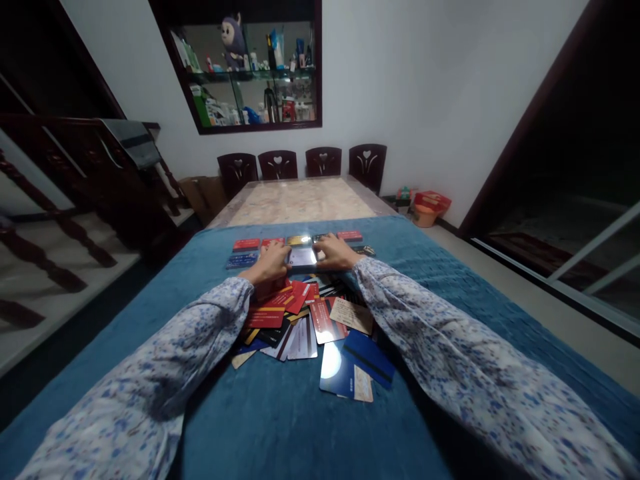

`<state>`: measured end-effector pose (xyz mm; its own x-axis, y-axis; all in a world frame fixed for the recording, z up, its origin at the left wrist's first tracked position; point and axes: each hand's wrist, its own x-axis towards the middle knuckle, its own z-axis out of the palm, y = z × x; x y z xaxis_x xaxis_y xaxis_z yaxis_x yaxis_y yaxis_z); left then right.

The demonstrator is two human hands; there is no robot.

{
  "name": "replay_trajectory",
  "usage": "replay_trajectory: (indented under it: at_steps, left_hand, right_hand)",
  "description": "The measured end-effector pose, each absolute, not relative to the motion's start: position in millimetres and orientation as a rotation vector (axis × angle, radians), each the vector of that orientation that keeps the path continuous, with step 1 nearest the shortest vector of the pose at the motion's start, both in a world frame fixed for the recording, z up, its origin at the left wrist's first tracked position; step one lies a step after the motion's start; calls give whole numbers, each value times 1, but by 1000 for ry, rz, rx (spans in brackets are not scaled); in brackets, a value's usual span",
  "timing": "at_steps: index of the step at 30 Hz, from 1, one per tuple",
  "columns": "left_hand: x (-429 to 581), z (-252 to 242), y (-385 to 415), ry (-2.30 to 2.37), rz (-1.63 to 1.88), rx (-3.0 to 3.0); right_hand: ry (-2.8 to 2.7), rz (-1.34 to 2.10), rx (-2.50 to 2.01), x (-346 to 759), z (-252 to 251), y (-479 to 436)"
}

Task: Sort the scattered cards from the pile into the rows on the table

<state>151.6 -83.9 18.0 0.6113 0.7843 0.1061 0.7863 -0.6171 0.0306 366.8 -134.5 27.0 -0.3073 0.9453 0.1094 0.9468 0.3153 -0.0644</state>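
My left hand [273, 261] and my right hand [336, 253] reach forward to a pale, shiny card stack [303, 257], with fingers curled against its left and right edges. Behind it lies a gold card stack [299, 240]. Red cards [247, 245] and blue cards [242, 260] sit in neat piles left of my left hand. To the right are another red pile [349, 236] and a dark pile [365, 251], partly behind my right hand. Nearer me, loose cards overlap in a heap, among them a red card [267, 317], a beige card [351, 315] and a blue card [370, 357].
A blue cloth [240, 413] covers the near part of the table; its far marble-patterned top [295, 200] is bare. Several dark wooden chairs [323, 162] stand at the far end. A wall cabinet [260, 130] hangs beyond, and a wooden railing [55, 220] is at left.
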Motion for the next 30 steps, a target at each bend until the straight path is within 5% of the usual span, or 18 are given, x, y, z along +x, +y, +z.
replay_trajectory:
  at_steps: [30]
  left_hand:
    - [159,-8,-26,-1396,-22,-2801]
  right_hand:
    - [-2494,60,-1866,365,14,-84]
